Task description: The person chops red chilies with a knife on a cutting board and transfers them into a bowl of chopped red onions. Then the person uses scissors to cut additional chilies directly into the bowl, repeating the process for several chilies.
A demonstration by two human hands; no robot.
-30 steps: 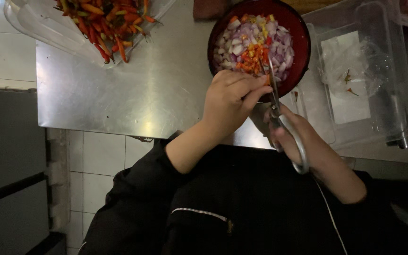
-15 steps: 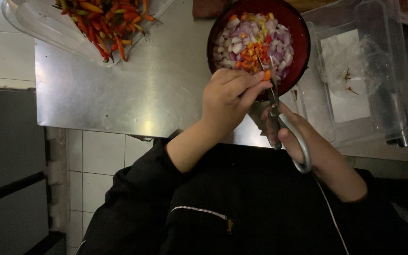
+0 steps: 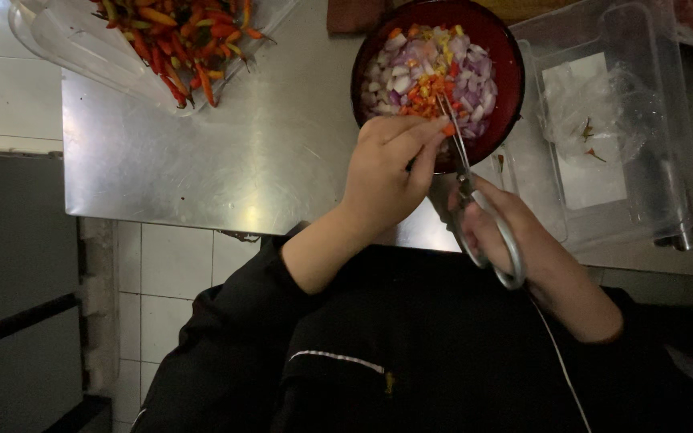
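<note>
Surface: brushed steel surface (image 3: 226, 152), carrying every item here; white wall tiles show past its left and lower edges.
Chilli tray: clear plastic tray (image 3: 82, 56) well to the upper left of the left hand, heaped with whole chillies (image 3: 186, 36) in red, orange and green.
Left hand: left hand (image 3: 382, 172) raised at the near rim of the bowl, grip pinched together on a small orange chilli piece (image 3: 447, 128); the piece sits at the fingertips, touching the scissor blades, above the bowl's contents.
Bowl: dark red round bowl (image 3: 500, 60) just beyond both hands, holding chopped purple onion with bits of orange, red and yellow chilli (image 3: 431, 72).
Scissors: scissors (image 3: 475, 200) with grey loop handles, blades pointing away from the person toward the bowl, tips over the chopped mix; blades look nearly together at the chilli piece, exact gap too fine to tell.
Right hand: right hand (image 3: 515, 236) just to the right of and below the left hand, grip closed round the scissor handles, fingers through the loops.
Container: clear plastic container (image 3: 651, 120) to the right of the right hand, just beside the bowl, with crumpled plastic film (image 3: 595, 108) and a few stem scraps inside.
Clothing: black sleeves (image 3: 226, 337) on both arms, black garment below.
</note>
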